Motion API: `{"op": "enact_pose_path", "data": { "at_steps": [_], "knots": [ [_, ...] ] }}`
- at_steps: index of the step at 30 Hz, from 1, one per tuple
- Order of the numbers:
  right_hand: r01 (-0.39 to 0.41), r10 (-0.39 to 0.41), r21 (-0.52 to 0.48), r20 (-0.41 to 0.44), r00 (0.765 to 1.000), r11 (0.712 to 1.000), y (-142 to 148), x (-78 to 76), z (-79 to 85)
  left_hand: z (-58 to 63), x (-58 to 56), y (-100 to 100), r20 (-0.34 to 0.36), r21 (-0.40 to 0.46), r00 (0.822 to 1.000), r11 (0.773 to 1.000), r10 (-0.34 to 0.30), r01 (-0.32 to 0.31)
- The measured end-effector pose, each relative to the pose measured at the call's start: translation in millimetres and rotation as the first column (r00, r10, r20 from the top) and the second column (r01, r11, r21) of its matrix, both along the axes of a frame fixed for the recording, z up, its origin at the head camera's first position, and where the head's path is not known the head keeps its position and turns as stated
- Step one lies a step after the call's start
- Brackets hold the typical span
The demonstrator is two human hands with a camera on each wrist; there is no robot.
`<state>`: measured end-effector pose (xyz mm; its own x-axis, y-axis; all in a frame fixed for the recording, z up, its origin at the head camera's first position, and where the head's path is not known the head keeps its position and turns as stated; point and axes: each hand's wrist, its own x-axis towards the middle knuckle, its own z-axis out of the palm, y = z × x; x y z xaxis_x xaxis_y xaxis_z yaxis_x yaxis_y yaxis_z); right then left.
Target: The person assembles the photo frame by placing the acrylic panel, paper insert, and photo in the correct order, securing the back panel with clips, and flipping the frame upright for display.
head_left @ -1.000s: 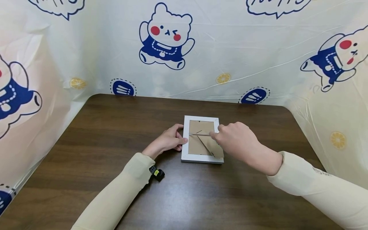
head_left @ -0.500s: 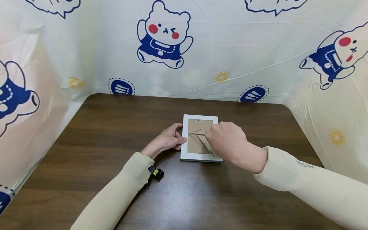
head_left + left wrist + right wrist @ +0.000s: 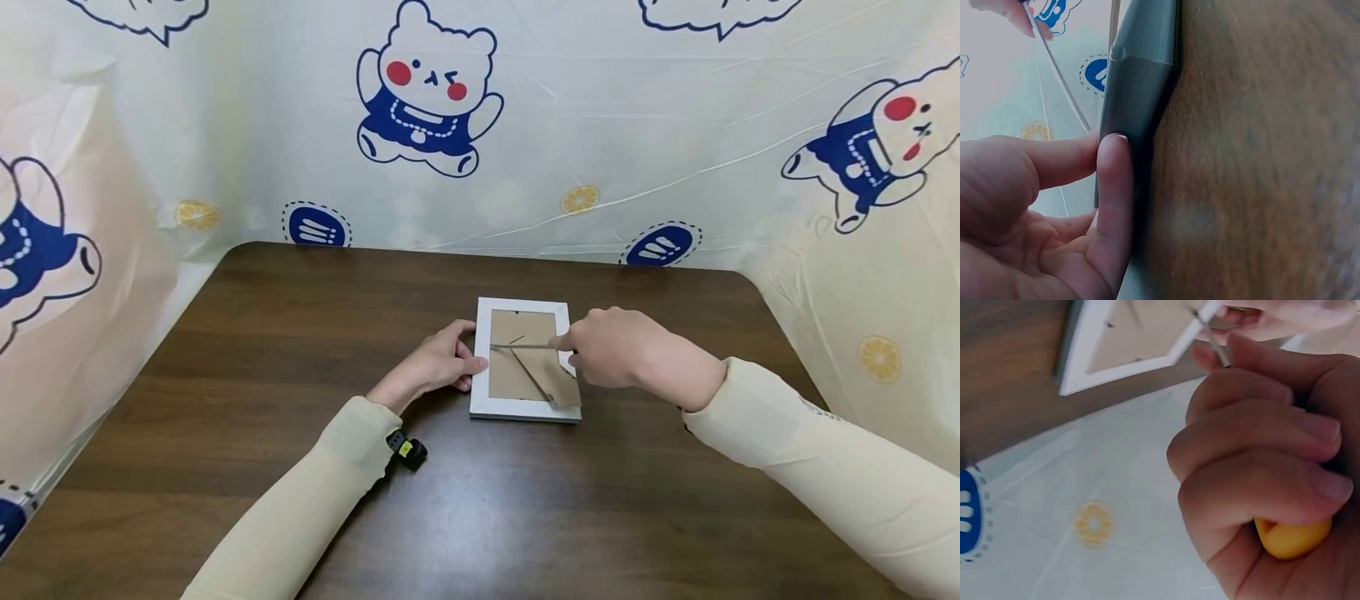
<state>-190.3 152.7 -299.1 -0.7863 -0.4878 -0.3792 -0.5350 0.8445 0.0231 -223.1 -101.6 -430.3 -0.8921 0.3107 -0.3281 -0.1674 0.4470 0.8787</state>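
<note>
A white picture frame lies back side up on the table, its brown backing board showing. A board flap stands out from the backing at its lower right. Along the frame's left edge, my left hand grips it, thumb over the rim and fingers against the side. My right hand holds a screwdriver with its fingers curled round the handle. The yellow handle end peeks out below the fingers in the right wrist view. The thin metal shaft lies low across the board, its tip at the left inner rim.
The dark wooden table spreads around the frame. A pale curtain with printed bears hangs behind and at both sides. A small black device is strapped at the left sleeve.
My right hand has moved over the frame to the left and then back right, turning at the wrist, so more shaft and the flap show again. My left hand and the frame keep their place.
</note>
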Motion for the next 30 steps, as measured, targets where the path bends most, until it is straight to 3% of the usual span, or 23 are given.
{"op": "enact_pose_path", "data": {
  "at_steps": [5, 12, 23, 30],
  "knots": [
    [0.057, -0.044, -0.101, 0.125, 0.991, 0.993, 16.8, -6.3, -14.3, -0.4, 0.6, -1.5, 0.001, 0.002, 1.000, 1.000, 0.002, -0.002],
    [0.099, -0.044, -0.229, 0.235, 0.971, 0.968, 41.9, -10.5, -37.2, -0.4, -0.3, -0.1, -0.003, -0.001, 1.000, 1.000, -0.002, 0.002],
    [0.099, 0.005, -0.404, 0.248, 0.969, 0.910, 66.7, -5.7, -73.6, 1.4, -0.8, 2.2, 0.004, -0.002, 1.000, 1.000, 0.000, 0.000],
    [0.125, -0.004, -0.442, 0.266, 0.964, 0.888, 70.7, -5.6, -87.2, 0.8, -1.0, 1.7, -0.001, -0.012, 1.000, 1.000, 0.000, 0.000]
  ]
}}
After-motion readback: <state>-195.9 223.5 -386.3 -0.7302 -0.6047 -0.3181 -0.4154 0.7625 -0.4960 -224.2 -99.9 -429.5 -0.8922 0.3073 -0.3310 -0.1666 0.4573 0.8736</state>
